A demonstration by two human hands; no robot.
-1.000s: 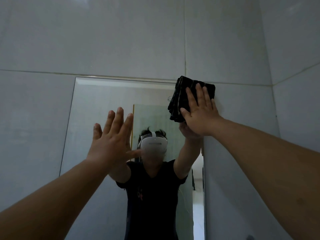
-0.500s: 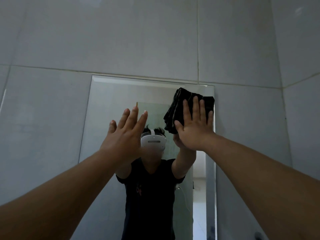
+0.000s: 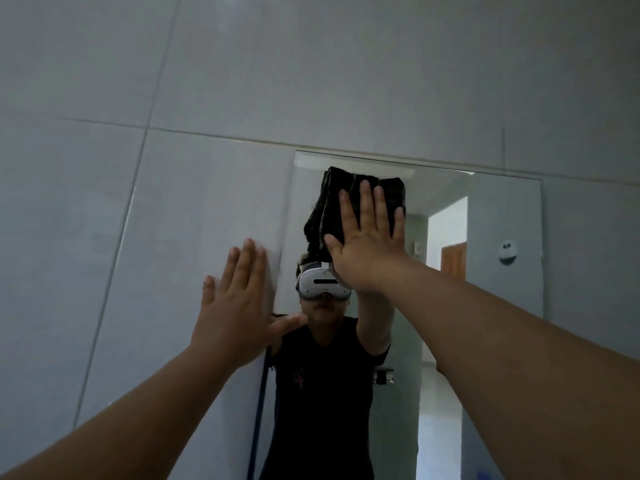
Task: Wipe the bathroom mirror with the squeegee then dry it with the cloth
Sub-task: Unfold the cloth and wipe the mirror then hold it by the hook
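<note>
Near the top edge of the mirror [image 3: 502, 237], one folded black cloth [image 3: 349, 202] lies flat against the glass, pressed there by the right hand [image 3: 367, 251] with its fingers straight and spread. Half a second ago the cloth sat at the mirror's upper right corner; now it is toward the upper left, and more of the glass shows to its right. The left hand [image 3: 239, 306], fingers straight and together, has moved from in front of the glass to the tiled wall [image 3: 138, 237] at the mirror's left edge, its thumb reaching across onto the mirror. Two hands, one cloth, one mirror. Reflected in the glass are a person in a white headset and a bright doorway.
</note>
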